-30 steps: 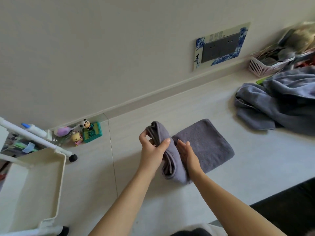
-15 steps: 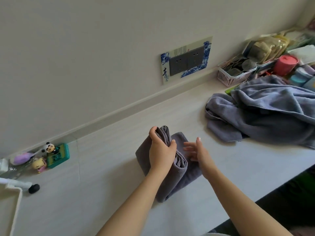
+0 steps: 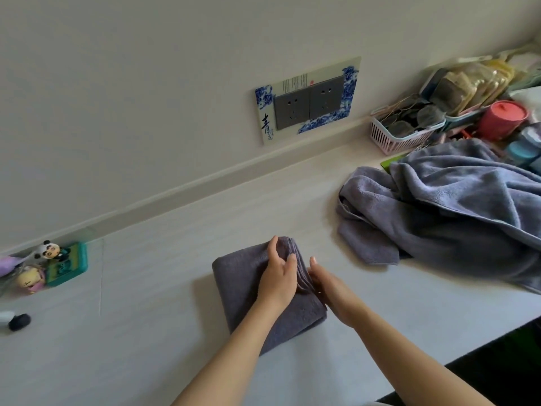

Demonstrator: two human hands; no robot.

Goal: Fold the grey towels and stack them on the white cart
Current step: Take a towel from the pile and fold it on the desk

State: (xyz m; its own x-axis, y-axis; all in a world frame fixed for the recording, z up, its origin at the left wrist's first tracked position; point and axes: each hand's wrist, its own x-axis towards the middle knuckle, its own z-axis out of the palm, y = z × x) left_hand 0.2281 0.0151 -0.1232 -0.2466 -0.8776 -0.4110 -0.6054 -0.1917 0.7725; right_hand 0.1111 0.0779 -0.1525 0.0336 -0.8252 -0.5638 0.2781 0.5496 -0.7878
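The pale countertop [image 3: 380,332] is seen running from seven o'clock to two o'clock below a plain wall [image 3: 117,83]. A heap of unfolded grey towels [image 3: 456,212] is spread at three o'clock, well apart from the hands. A folded grey towel [image 3: 248,288] is laid flat on the countertop at the centre, toward six o'clock. A double socket with a blue-and-white surround [image 3: 307,101] is fixed to the wall at twelve o'clock. A pink basket [image 3: 392,139] and a red tub [image 3: 503,118] are crowded in at two o'clock. The left hand [image 3: 278,279] is rested on top of the folded towel, its thumb and fingers closed over the layered edge. The right hand [image 3: 330,288] is held flat and relaxed, fingers straight, against the towel's right side. Small toy figures [image 3: 49,265] are grouped at nine o'clock beside the wall.
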